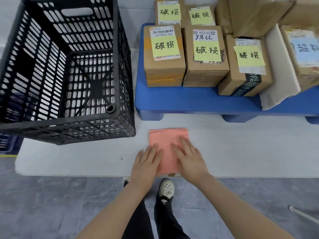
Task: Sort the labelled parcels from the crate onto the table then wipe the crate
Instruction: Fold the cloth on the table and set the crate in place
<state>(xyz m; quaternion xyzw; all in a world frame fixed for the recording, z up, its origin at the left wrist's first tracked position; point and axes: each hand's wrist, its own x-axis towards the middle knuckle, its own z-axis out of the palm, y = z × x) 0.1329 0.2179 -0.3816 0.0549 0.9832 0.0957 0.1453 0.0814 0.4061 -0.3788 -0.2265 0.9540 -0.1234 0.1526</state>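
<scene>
**Pink cloth flat under both hands**

Pink cloth [168,140] lies at lower centre, near the white surface's [77,157] front edge. We press our left hand [146,163] and right hand [190,161] flat on it, each grip released, fingers straight. The black crate [43,66] stands upper left. Labelled parcels [164,56] sit upper right on a blue platform [189,100].

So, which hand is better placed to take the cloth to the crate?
Probably the left hand: it lies flat on the pink cloth, and the black crate stands on its side. The right hand is farther.
</scene>
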